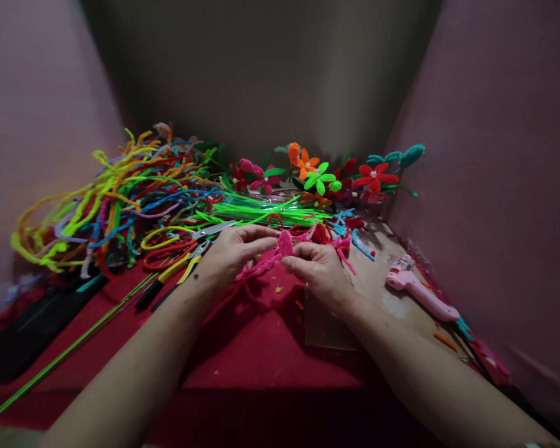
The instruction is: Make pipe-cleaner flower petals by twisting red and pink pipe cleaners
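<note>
Both hands meet over the red-covered table at a pink pipe-cleaner petal (285, 242), a small fuzzy oval loop standing upright. My right hand (324, 267) pinches its right edge between thumb and forefinger. From the other side, my left hand (236, 252) is closed with thumb and fingertips at the petal's left edge. More pink pipe cleaner (261, 263) trails down and left beneath the left fingers. Scissors (168, 246) with red and yellow handles and yellow-and-black pliers (180, 270) lie beside my left wrist.
A tangled heap of colourful pipe cleaners (107, 199) fills the back left. Bright green stems (266, 210) lie behind my hands, with finished fuzzy flowers (320, 178) beyond. A pink glue gun (420, 289) rests at right on a brown board (331, 323). Pink walls flank the table.
</note>
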Tool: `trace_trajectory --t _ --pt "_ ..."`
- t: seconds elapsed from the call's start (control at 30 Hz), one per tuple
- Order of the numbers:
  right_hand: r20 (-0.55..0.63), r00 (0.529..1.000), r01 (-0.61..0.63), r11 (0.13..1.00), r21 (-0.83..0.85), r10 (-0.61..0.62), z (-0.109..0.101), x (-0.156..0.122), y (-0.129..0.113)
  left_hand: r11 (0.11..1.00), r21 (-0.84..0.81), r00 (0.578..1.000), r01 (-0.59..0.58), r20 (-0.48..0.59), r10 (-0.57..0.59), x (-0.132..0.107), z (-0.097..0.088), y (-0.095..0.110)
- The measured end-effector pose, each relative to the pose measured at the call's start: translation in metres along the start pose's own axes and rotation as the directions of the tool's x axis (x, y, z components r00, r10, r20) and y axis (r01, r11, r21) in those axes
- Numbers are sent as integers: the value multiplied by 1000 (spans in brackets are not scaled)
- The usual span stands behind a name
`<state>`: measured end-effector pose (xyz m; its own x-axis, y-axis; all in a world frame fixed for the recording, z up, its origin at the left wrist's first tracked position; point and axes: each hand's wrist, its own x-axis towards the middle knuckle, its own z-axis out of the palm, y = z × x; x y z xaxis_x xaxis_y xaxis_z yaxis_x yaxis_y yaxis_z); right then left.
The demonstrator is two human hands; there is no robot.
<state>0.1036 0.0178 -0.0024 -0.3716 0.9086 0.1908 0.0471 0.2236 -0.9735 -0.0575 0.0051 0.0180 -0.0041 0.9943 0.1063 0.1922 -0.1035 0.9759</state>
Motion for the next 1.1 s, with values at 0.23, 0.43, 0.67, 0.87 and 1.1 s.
trace_trajectory --t 0.23,0.43,0.67,0.87,1.1 --pt "152 986 -78 992 97 63 0 -2 1 937 -334 992 106 96 -78 -3 6 -9" --pt "202 974 -135 981 139 105 1 0 4 964 -261 997 52 71 -35 -3 6 -9" --pt "247 963 -137 984 112 106 1 1 8 986 -165 999 14 33 -9 -3 7 -9" --pt "199 973 -124 992 35 114 3 1 9 995 86 995 -39 -86 46 -7 15 -2" --pt "195 975 -116 992 43 105 4 1 9 974 209 988 -86 -105 110 -7 16 1"
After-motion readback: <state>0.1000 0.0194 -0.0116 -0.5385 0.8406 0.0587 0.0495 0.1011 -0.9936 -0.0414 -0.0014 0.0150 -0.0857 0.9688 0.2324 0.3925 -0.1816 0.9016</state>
